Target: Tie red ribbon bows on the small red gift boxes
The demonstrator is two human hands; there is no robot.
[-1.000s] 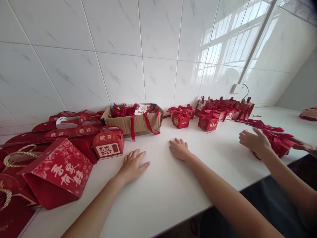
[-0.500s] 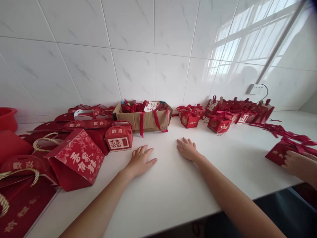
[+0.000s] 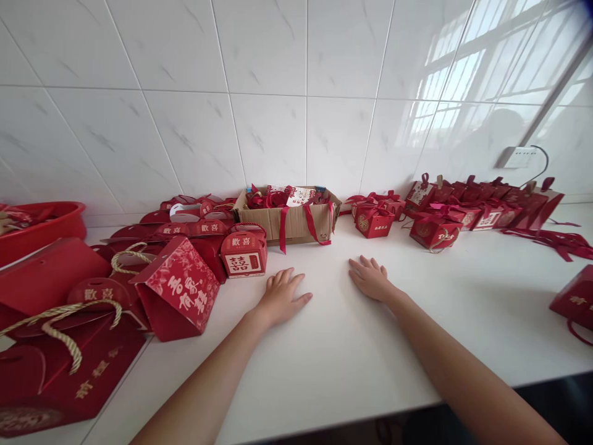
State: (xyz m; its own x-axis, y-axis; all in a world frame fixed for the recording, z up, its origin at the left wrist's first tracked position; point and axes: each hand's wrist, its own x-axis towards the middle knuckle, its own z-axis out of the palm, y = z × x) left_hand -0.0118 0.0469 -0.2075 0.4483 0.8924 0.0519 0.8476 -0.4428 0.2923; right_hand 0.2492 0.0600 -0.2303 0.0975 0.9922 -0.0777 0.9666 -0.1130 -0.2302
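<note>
My left hand lies flat and open on the white counter, fingers spread, holding nothing. My right hand rests flat and open a little to its right, also with nothing in it. Nearest my left hand stands a small red gift box with a white label. Behind both hands sits a brown cardboard box with red ribbons hanging over its rim.
Red gift bags with rope handles and a tilted red box crowd the left. A red basin stands far left. Small ribboned red boxes line the tiled wall on the right; loose ribbons and another red box lie far right.
The view has turned left, so everything has slid right in the picture. The other person's hands at the right have gone out of sight. My hands have stayed flat on the counter.
</note>
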